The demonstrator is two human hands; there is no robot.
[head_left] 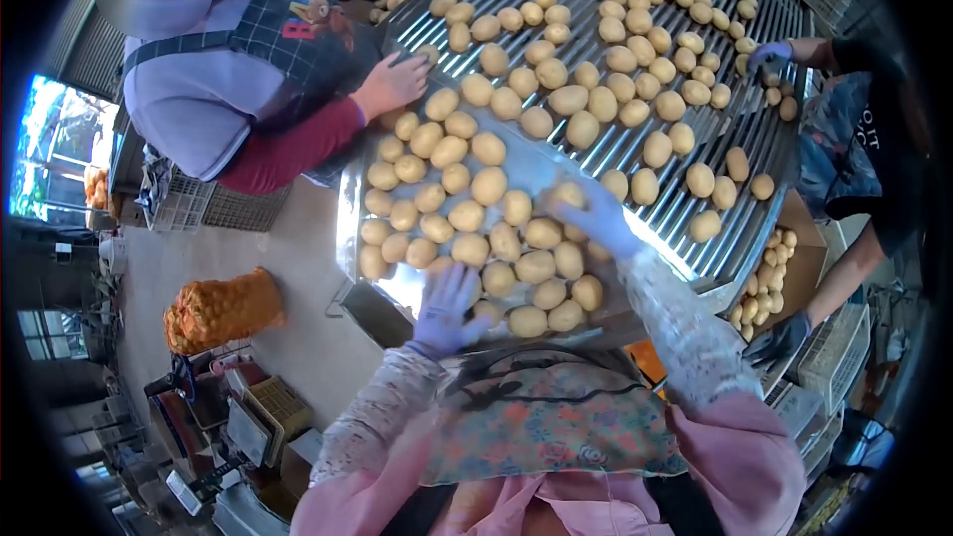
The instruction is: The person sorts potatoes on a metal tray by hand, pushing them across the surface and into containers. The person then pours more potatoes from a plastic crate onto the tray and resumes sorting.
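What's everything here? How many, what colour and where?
Shiny flat metal tray: one, silver, centre
Ribbed metal table: one, silver, beyond the tray
Cardboard box: at least one, brown, right side
Round potatoes: too many to count, pale yellow, tray, table, box
Bulging mesh sack: one, orange, floor at left
Plastic crates: several, pale grey or yellow, both sides
Person in checked apron: one, purplish top, upper left
Person in dark shirt: one, black, right
Gloved left hand: one, lavender, tray's near edge
Gloved right hand: one, lavender, tray's right
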